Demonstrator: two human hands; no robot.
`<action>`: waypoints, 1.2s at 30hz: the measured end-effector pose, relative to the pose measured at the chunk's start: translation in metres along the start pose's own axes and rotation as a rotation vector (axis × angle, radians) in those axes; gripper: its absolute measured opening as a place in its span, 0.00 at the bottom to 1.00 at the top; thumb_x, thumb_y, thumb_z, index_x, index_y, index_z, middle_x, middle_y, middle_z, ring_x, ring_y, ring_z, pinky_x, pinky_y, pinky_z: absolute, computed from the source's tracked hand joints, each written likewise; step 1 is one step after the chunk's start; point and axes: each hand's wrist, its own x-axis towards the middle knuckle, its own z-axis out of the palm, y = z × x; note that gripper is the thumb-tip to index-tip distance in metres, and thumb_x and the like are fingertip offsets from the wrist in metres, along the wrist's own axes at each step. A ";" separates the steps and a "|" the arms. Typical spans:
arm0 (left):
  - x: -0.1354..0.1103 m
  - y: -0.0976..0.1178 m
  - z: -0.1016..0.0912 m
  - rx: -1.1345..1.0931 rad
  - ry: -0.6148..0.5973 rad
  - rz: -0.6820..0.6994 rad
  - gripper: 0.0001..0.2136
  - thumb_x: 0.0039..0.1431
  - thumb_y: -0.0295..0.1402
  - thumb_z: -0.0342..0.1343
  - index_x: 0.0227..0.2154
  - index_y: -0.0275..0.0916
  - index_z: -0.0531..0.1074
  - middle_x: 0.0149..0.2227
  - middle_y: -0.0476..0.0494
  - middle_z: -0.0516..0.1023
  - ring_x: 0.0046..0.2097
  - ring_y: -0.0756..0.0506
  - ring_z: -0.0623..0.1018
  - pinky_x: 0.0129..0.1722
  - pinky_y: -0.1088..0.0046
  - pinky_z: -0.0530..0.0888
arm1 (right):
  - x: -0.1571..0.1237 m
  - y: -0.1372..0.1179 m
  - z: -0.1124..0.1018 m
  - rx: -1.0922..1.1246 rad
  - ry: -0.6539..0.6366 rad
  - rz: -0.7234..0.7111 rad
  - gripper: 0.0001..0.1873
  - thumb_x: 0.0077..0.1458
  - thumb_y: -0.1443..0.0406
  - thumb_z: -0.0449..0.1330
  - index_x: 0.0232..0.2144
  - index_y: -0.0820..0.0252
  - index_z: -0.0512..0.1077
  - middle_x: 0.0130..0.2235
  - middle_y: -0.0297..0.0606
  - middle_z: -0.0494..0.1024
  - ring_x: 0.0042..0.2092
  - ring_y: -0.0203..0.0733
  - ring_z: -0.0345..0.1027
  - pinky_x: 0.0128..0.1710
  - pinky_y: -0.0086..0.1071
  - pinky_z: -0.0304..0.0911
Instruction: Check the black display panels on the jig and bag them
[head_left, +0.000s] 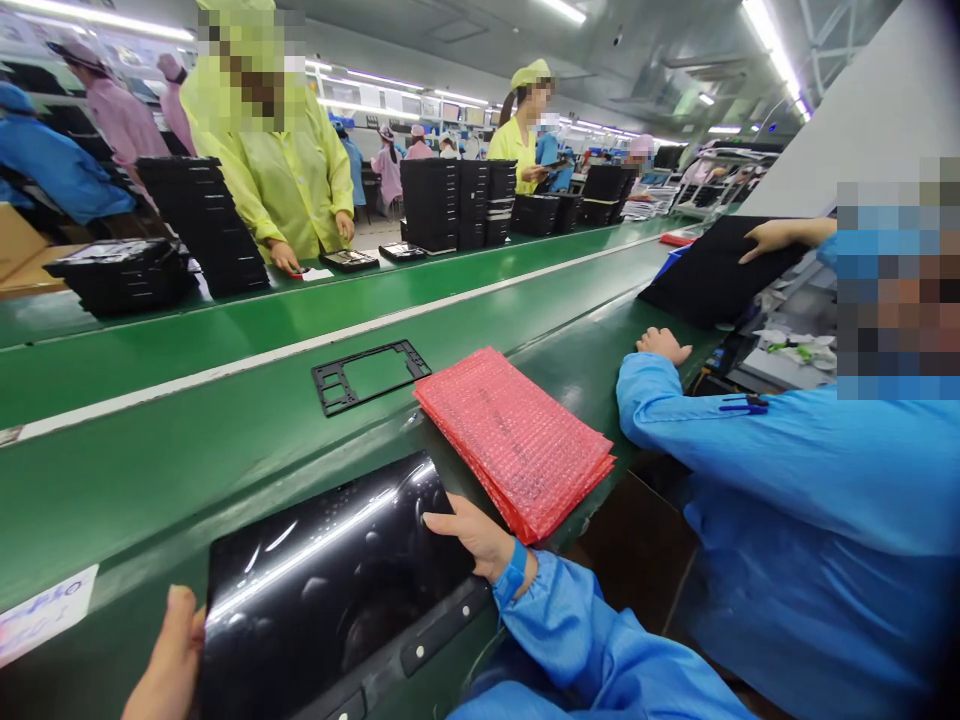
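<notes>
A glossy black rectangular display panel (330,590) lies low on the sloping surface of a green conveyor bench (127,500), directly in front of the wearer. It appears to be grasped from both sides: its left edge is clasped by the left hand (172,660), of which mainly the thumb is seen, while its right part is pressed by the right hand (469,535), with the fingers spread across the face. Contact seems to be kept near the sides, probably so that most of the shiny face stays uncovered. A blue wrist strap (511,572) is worn over a blue cleanroom sleeve (585,640). Just beyond the right hand, a stack of pink-red bubble-wrap pouches (514,440) is laid along the bench edge, apparently for easy reach, and an open black plastic frame (371,377) lies beside it on the green belt (150,390). A white paper label (45,612) with blue handwriting is fixed at the left, but the writing cannot be read. To the right, a black sheet (712,270) is touched by a co-worker's hand (780,238). Across the belt, stacks of black trays (202,225) are lined up. No brand can be read.
</notes>
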 end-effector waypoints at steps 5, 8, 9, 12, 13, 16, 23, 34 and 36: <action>0.004 0.056 0.023 0.227 -0.114 0.247 0.30 0.57 0.49 0.52 0.51 0.25 0.69 0.45 0.42 0.80 0.53 0.38 0.74 0.48 0.69 0.71 | -0.005 0.001 0.001 0.100 0.069 -0.007 0.22 0.41 0.58 0.71 0.38 0.63 0.74 0.33 0.38 0.79 0.35 0.43 0.75 0.39 0.35 0.68; 0.033 0.089 0.042 0.664 -0.080 0.621 0.30 0.61 0.46 0.44 0.54 0.21 0.64 0.48 0.41 0.78 0.53 0.41 0.73 0.51 0.68 0.67 | -0.010 -0.001 0.003 0.156 0.087 -0.012 0.20 0.46 0.60 0.69 0.42 0.61 0.74 0.36 0.40 0.80 0.41 0.46 0.75 0.45 0.38 0.67; 0.048 0.097 0.048 0.787 0.000 0.651 0.31 0.58 0.49 0.47 0.53 0.26 0.67 0.47 0.38 0.79 0.49 0.41 0.77 0.49 0.68 0.71 | -0.012 -0.002 0.004 0.175 0.087 -0.009 0.19 0.48 0.61 0.68 0.43 0.60 0.74 0.38 0.40 0.80 0.42 0.46 0.75 0.46 0.39 0.67; 0.104 0.115 0.071 0.893 0.095 0.674 0.28 0.55 0.45 0.53 0.54 0.29 0.68 0.53 0.31 0.74 0.53 0.39 0.74 0.54 0.65 0.68 | -0.017 -0.005 0.005 0.222 0.092 0.010 0.19 0.50 0.63 0.66 0.47 0.57 0.73 0.40 0.38 0.81 0.45 0.48 0.75 0.48 0.40 0.67; 0.123 0.119 0.079 0.926 0.121 0.672 0.29 0.55 0.43 0.54 0.56 0.28 0.65 0.55 0.29 0.72 0.55 0.38 0.73 0.55 0.64 0.66 | -0.018 -0.006 0.006 0.234 0.099 0.015 0.19 0.50 0.63 0.66 0.47 0.55 0.73 0.41 0.38 0.81 0.45 0.48 0.75 0.49 0.41 0.66; 0.167 0.125 0.104 1.003 0.206 0.651 0.36 0.54 0.45 0.55 0.61 0.28 0.57 0.60 0.24 0.64 0.61 0.34 0.65 0.59 0.59 0.60 | -0.020 -0.006 0.004 0.256 0.113 0.016 0.19 0.51 0.63 0.65 0.47 0.53 0.74 0.43 0.37 0.81 0.46 0.49 0.74 0.50 0.41 0.66; 0.204 0.124 0.153 1.036 0.347 0.540 0.46 0.46 0.54 0.59 0.64 0.33 0.52 0.63 0.21 0.57 0.64 0.21 0.51 0.59 0.41 0.50 | -0.019 0.000 -0.002 0.303 0.103 0.011 0.19 0.51 0.64 0.65 0.47 0.55 0.74 0.44 0.40 0.80 0.47 0.50 0.74 0.51 0.45 0.66; 0.169 0.157 0.100 0.547 0.108 0.292 0.18 0.61 0.41 0.53 0.50 0.36 0.68 0.49 0.39 0.73 0.46 0.43 0.75 0.44 0.58 0.74 | -0.018 -0.003 0.000 0.274 0.124 0.017 0.23 0.49 0.64 0.67 0.49 0.53 0.73 0.44 0.39 0.80 0.47 0.49 0.74 0.51 0.43 0.67; 0.152 0.153 0.079 0.404 -0.005 0.250 0.15 0.63 0.40 0.50 0.46 0.34 0.70 0.45 0.39 0.76 0.40 0.45 0.77 0.39 0.62 0.76 | -0.019 -0.003 0.000 0.256 0.133 0.020 0.25 0.48 0.63 0.68 0.50 0.52 0.72 0.45 0.38 0.80 0.47 0.49 0.74 0.51 0.43 0.67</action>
